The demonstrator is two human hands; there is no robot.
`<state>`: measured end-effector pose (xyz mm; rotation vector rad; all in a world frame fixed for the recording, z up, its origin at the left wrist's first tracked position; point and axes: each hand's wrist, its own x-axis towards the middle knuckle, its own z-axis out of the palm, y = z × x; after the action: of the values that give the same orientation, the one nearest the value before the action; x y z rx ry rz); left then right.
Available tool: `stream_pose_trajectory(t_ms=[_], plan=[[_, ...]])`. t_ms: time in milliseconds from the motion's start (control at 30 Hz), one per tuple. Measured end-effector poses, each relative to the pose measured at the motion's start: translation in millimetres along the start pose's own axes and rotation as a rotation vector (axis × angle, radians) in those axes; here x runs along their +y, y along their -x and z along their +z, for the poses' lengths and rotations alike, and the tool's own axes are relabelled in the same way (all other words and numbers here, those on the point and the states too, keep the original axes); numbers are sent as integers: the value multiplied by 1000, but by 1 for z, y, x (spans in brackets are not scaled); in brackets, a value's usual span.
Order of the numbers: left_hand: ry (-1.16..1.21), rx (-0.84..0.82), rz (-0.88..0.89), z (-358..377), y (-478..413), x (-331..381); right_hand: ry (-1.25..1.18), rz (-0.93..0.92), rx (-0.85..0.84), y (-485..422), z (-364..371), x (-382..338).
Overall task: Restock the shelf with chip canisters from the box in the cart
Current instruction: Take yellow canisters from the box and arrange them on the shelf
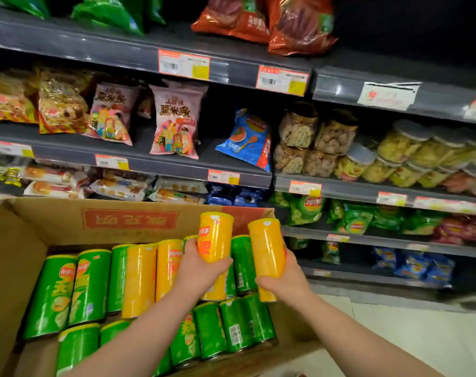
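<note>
Canisters, yellow, two, lifted out and held above the box [16, 240], which sits low at the left in front of the shelf [253, 176]; the cart itself is out of view. Left yellow canister [216, 236]: near upright, gripped round its lower half by the left hand [204, 268], fingers wrapped across the front. Right yellow canister [266, 248]: leaning slightly left, gripped round its lower part by the right hand [283, 276]. Hands: apart, each clamped on its own canister, the two canisters close but not touching. Remaining stock: green canisters [90, 284] and more yellow canisters [139, 278] lying on their sides in rows in the box. Destination: not identifiable; no canister row is visible on the shelf, only green chip bags [356, 221], stacked jars [299, 129] and other packets. Hazards, judged: both grips sit low on smooth, tall cylinders, so the top-heavy ends may swing and slip during the reach; one hand per canister leaves nothing free to steady a placement, so a canister set down hastily may topple or roll off the shelf edge; a swing to the right may clip the bags or jars; a drop back into the box would dent stock or crush chips.
</note>
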<state>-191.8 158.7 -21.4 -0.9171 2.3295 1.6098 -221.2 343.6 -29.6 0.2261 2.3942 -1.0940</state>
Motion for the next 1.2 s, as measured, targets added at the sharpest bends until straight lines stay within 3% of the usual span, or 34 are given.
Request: stream_pose_trajectory(t_ms=[267, 600, 933, 1200], plan=[[-52, -100, 163, 61, 39, 53, -103, -61, 112, 39, -75, 19], [-58, -220, 290, 177, 121, 118, -249, -89, 265, 93, -196, 92], [-36, -301, 363, 289, 204, 171, -297, -103, 367, 131, -306, 177], [-3, -331, 392, 326, 228, 210, -355, -135, 403, 136, -355, 194]])
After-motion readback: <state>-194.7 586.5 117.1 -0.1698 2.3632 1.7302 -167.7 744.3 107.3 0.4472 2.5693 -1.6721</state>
